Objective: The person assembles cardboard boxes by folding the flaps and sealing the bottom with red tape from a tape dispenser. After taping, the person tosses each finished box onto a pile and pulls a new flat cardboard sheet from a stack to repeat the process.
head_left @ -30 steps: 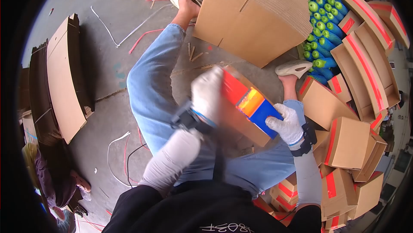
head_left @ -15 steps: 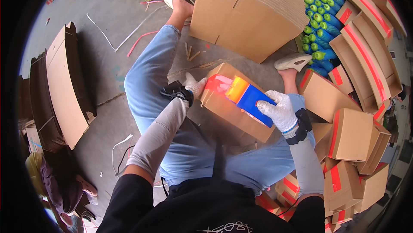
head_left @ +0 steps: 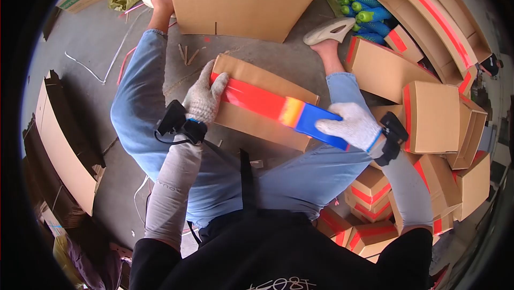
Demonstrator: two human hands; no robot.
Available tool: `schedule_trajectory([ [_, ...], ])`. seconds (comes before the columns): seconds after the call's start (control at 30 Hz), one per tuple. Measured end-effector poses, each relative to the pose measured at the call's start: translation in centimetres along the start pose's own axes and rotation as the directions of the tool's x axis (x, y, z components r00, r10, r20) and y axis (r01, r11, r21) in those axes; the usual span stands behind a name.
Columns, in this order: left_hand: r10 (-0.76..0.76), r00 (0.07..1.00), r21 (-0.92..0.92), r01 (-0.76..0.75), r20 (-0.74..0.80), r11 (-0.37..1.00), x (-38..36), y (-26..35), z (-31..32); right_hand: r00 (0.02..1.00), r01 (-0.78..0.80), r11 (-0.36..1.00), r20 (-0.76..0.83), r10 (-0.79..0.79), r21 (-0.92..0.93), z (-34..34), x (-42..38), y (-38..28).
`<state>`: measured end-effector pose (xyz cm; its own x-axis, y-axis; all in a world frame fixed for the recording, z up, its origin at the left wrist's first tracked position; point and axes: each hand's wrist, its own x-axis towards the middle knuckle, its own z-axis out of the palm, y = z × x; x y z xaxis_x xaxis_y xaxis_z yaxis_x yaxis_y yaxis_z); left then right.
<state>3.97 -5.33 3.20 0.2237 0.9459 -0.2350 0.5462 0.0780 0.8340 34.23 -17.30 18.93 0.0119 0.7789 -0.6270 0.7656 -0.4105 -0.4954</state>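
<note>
A seated worker in blue jeans bends over a cardboard box (head_left: pixel 257 109) lying on the concrete floor (head_left: pixel 85 38) between the outstretched legs. At the box's left end, the gloved left hand (head_left: pixel 204 96) lies flat on the cardboard, fingers spread and pointing away from the body, pressing beside the start of a strip of red tape (head_left: pixel 251 99) that runs along the box top; the forearm, in a grey sleeve with a black wrist strap, angles up from the lap. Farther right, the gloved right hand (head_left: pixel 348 125) is closed over a blue tape dispenser (head_left: pixel 319 124) resting on the box's right end, wrist bent, elbow drawn back toward the hip. Beyond it, taped boxes (head_left: pixel 431 116) are heaped just beside the worker's right leg.
</note>
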Motion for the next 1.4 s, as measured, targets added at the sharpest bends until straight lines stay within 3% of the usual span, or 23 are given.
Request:
schedule_trajectory([
  [0.07,0.0,1.0,-0.088,0.0,0.008,0.996,0.0,-0.4,0.2,0.952,-0.303,0.953,0.04,0.304,-0.014,-0.6,-2.4,2.5],
  [0.13,0.0,1.0,-0.061,0.0,-0.005,0.998,0.1,-0.9,0.3,0.952,-0.306,0.945,0.035,0.304,0.118,0.8,-3.0,6.2],
  [0.17,-0.046,0.999,-0.036,0.047,0.013,0.998,-0.4,0.9,-0.4,0.952,-0.305,0.935,0.033,0.304,0.18,1.7,-2.8,8.4],
  [0.2,-0.028,1.0,-0.102,0.027,-0.006,0.994,-0.4,0.9,-0.4,0.977,-0.211,0.977,-0.03,0.212,0.014,2.6,-1.7,10.1],
  [0.27,0.037,0.999,-0.098,-0.036,0.018,0.995,0.2,-0.7,-0.9,0.985,-0.171,0.985,-0.032,0.17,-0.034,4.0,1.0,12.5],
  [0.4,-0.037,0.997,-0.108,0.044,0.067,0.993,0.5,-0.8,-1.2,1.0,0.011,0.988,-0.004,-0.01,0.157,7.7,5.1,17.1],
  [0.47,-0.061,0.998,-0.223,0.067,0.032,0.972,0.4,-1.3,-0.8,1.0,0.007,0.994,-0.027,-0.01,-0.106,9.4,7.8,17.9],
  [0.57,-0.053,0.997,-0.192,0.062,0.051,0.979,0.7,-3.5,-1.1,0.997,-0.037,0.984,0.061,0.048,-0.173,9.7,9.8,17.2],
  [0.67,-0.076,0.994,-0.146,0.086,0.074,0.986,1.1,-4.5,-1.8,0.981,-0.148,0.986,0.114,0.157,-0.078,9.4,9.4,16.2],
  [0.77,-0.127,0.989,-0.27,0.143,0.075,0.952,1.0,-3.1,-1.1,0.964,-0.217,0.943,0.097,0.248,-0.254,9.4,9.2,14.9],
  [0.87,-0.193,0.967,-0.245,0.231,0.168,0.942,1.0,-2.2,-1.5,0.984,-0.124,0.908,0.067,0.164,-0.4,12.9,12.8,15.8],
  [0.97,-0.123,0.984,-0.272,0.154,0.127,0.95,1.2,-2.6,-0.8,0.999,-0.034,0.849,0.005,0.043,-0.527,19.4,19.2,19.1],
  [1.0,-0.105,0.988,-0.263,0.132,0.112,0.956,1.2,-2.5,-0.9,0.997,-0.071,0.87,-0.041,0.058,-0.489,18.5,18.2,18.3],
  [1.07,-0.199,0.974,-0.276,0.222,0.11,0.935,0.6,-1.6,-0.9,0.956,-0.281,0.94,-0.144,0.256,-0.194,14.8,12.9,15.9],
  [1.1,-0.154,0.983,-0.199,0.172,0.102,0.965,0.2,-0.8,-1.2,0.917,-0.287,0.958,-0.287,0.277,0.007,12.3,9.3,14.2],
  [1.13,-0.151,0.982,-0.218,0.172,0.11,0.961,0.0,-0.4,-1.1,0.84,-0.26,0.945,-0.436,0.322,0.197,11.0,5.5,13.2],
  [1.17,-0.139,0.981,-0.311,0.174,0.133,0.934,0.1,-0.9,-0.6,0.774,-0.282,0.895,-0.468,0.425,0.346,10.5,3.6,12.8],
  [1.2,-0.091,0.984,-0.288,0.132,0.152,0.949,-0.4,-0.2,-0.6,0.77,-0.246,0.814,-0.404,0.494,0.527,9.0,0.5,10.9],
  [1.23,-0.085,0.978,-0.362,0.151,0.191,0.92,0.3,-1.5,-0.6,0.719,-0.13,0.788,-0.49,0.493,0.602,10.8,0.7,10.7],
  [1.27,-0.014,0.961,-0.378,0.122,0.276,0.918,1.1,-4.0,-0.9,0.761,-0.062,0.698,-0.419,0.495,0.713,11.4,0.1,9.3],
  [1.33,0.159,0.95,-0.21,-0.103,0.271,0.972,2.4,-6.1,-1.7,0.63,0.086,0.63,-0.532,0.566,0.772,15.6,1.9,8.1],
  [1.4,-0.019,0.981,-0.089,0.036,0.191,0.995,-1.7,1.3,-2.8,0.658,0.121,0.572,-0.497,0.565,0.811,14.4,-0.3,6.7],
])
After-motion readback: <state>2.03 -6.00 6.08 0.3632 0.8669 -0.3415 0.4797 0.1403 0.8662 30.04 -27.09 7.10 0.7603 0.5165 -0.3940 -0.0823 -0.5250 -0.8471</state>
